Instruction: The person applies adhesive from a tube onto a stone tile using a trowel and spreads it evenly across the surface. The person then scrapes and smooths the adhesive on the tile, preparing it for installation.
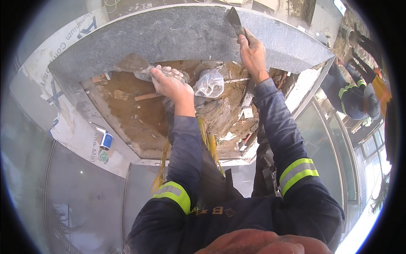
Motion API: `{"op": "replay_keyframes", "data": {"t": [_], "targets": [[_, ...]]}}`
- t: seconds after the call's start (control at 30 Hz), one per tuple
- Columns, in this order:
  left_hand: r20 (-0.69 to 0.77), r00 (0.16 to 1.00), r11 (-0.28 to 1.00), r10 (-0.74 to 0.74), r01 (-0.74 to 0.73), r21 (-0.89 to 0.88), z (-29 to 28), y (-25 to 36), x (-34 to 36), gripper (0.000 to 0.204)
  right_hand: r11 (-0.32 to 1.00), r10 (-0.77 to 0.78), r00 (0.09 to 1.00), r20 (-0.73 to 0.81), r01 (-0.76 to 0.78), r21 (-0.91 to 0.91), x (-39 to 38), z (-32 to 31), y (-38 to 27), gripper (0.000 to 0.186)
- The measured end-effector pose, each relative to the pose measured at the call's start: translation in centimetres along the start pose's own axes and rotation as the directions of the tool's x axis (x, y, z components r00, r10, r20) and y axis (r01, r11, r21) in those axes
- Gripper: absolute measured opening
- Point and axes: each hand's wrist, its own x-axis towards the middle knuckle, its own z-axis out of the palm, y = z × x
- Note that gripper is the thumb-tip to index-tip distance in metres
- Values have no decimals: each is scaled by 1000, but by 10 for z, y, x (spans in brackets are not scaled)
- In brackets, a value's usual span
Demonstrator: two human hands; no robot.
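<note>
My right hand [253,57] is closed round the handle of a putty knife [233,17]; its narrow dark blade lies over the far edge of a grey stone-like slab [182,34]. My left hand [172,84] is closed, palm up, round a second, wider scraper [132,63]. Its brownish blade points left, over the near edge of the slab. Pale dust or paste coats the left fingertips. How firmly that handle is gripped is partly hidden by the fingers.
Below the slab is a dirt-filled opening with a clear plastic bag [209,83], rubble and a stick [148,96]. Yellow straps [207,142] hang near my legs. A blue and white cylinder [106,141] sits at left. Another person [355,99] works at far right beside glass panels [323,139].
</note>
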Motion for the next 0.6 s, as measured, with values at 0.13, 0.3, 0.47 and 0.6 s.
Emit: {"op": "replay_keyframes", "data": {"t": [0.13,0.3,0.47,0.6], "targets": [[-39,999,999,-18,17,-29,2,10,0,35,979,-182,982,-49,176,-104,2,-44,6,50],[-52,998,992,-28,22,-124,-5,16,7,33,992,-55,995,84,64,-111,14,-79,-45,51],[-48,997,986,-65,57,-155,-2,35,13,31,943,-134,983,127,166,-287,27,-75,-59,45],[-74,993,974,-96,78,-213,-10,34,20,32,816,-299,879,372,437,-377,39,-64,-107,38]]}}
